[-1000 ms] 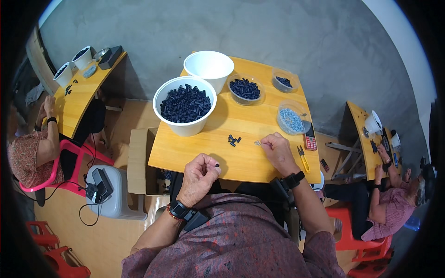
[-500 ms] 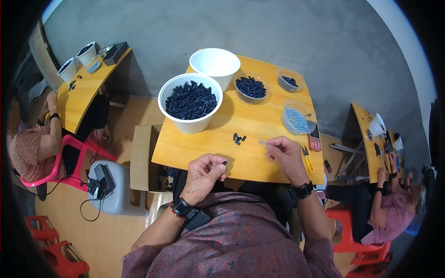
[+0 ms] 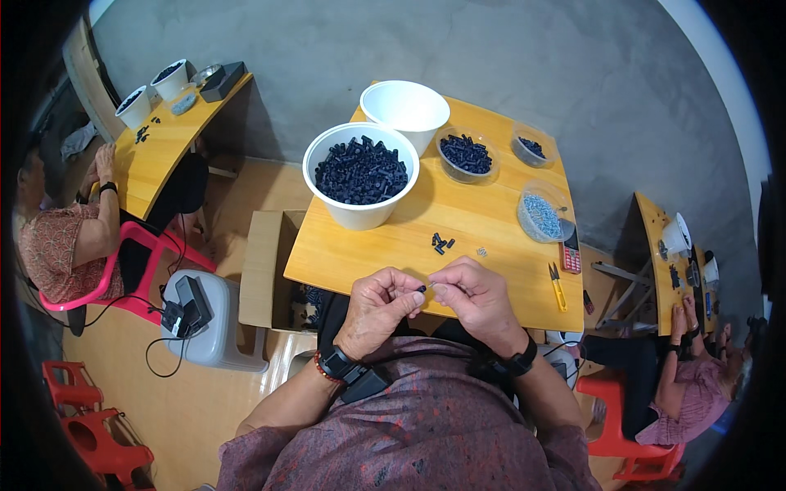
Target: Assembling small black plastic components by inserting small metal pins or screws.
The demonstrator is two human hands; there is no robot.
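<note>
Between the thumb and fingers of my left hand (image 3: 378, 304) is a small black cylindrical plastic piece (image 3: 421, 289). My right hand (image 3: 475, 296) is pinched close beside it, fingertips nearly meeting the piece; a tiny thin metal bit seems to show at those fingertips, too small to name surely. Both hands hover over the table's near edge. Just beyond them lie several loose black pieces (image 3: 442, 244) and a few tiny silvery parts (image 3: 481, 252). A white bucket (image 3: 360, 214) full of black pieces stands farther left.
Behind it sits another white bucket (image 3: 404, 105). Clear tubs hold black parts (image 3: 467, 155), more black parts (image 3: 532, 149) and small bluish metal parts (image 3: 542, 216). Yellow-handled snips (image 3: 558, 290) and a red keypad device (image 3: 571, 258) lie at the right. Co-workers sit at side tables; a cardboard box (image 3: 260, 270) stands left.
My right hand has moved left from the tiny silvery parts to meet my left hand at the black piece. The whole view has shifted slightly.
</note>
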